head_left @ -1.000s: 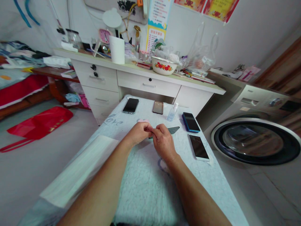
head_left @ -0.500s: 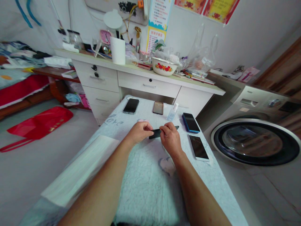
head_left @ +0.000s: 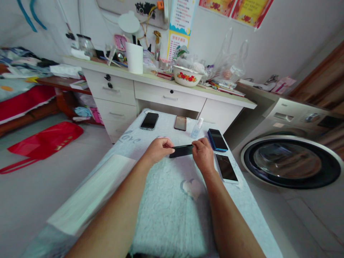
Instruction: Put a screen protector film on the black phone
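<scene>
A dark mobile phone (head_left: 182,151) is stretched sideways between my two hands above the cloth-covered table. Thumb and fingers of my left hand (head_left: 160,149) pinch its left end. My right hand (head_left: 203,153) is closed at its right end and covers that corner; whether anything else is in those fingers is hidden. Just beyond lie a phone case (head_left: 180,123) and a clear spray bottle (head_left: 197,128). To the right of my right hand rest a blue-edged phone (head_left: 217,139) and a white-framed phone (head_left: 227,167). Another black-screened phone (head_left: 149,121) lies at the far left.
A pale folded cloth or sheet (head_left: 94,193) lies along the table's left side. Behind stands a white desk (head_left: 169,95) bearing a flowered enamel bowl (head_left: 187,76) and a paper roll (head_left: 135,59). A washing machine (head_left: 290,111) is at the right, a red bag (head_left: 48,141) on the floor.
My right hand has slid right along the phone, from its middle to its right end, uncovering more of its dark surface. My left hand has stayed nearly still.
</scene>
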{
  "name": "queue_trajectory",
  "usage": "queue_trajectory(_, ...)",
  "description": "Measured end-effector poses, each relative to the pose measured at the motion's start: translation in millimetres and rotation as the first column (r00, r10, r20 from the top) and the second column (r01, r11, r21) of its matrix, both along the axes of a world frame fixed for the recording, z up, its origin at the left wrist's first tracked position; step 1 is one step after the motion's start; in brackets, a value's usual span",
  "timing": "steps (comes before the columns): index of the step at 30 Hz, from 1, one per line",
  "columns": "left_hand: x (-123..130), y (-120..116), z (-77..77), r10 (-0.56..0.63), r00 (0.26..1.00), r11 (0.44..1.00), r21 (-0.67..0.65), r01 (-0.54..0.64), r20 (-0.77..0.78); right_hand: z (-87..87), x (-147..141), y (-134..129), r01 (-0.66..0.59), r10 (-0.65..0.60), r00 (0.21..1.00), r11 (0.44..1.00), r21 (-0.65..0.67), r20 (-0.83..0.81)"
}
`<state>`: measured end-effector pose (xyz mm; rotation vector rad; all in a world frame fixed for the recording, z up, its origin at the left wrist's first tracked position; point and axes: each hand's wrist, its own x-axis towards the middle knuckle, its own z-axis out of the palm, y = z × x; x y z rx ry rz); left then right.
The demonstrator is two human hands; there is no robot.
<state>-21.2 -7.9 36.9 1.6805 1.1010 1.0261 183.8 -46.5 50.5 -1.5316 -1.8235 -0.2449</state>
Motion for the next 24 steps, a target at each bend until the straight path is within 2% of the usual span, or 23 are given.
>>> queue_trajectory(4, -1.4, 0.7, -0.6, -0.003, 0.999, 1.0, 0.012, 0.002, 0.038, -1.7, 3.4, 2.1, 0.04, -0.04, 0.999, 0.999, 0.018, -0.008)
queue_trajectory(8, -3.8, 0.3, 2.0, -0.014, 0.997, 0.999, -0.032, 0.016, 0.077, -2.6, 1.0, 2.2, 0.037, -0.036, 0.999, 0.999, 0.023, -0.009)
queue_trajectory(24, -1.9, -5.7, 8.8, -0.061, 0.994, 0.988, -0.137, 0.073, 0.09, 0.3, -48.1, -14.2, -0.194, 0.195, 0.981, 0.981, -0.027, 0.009)
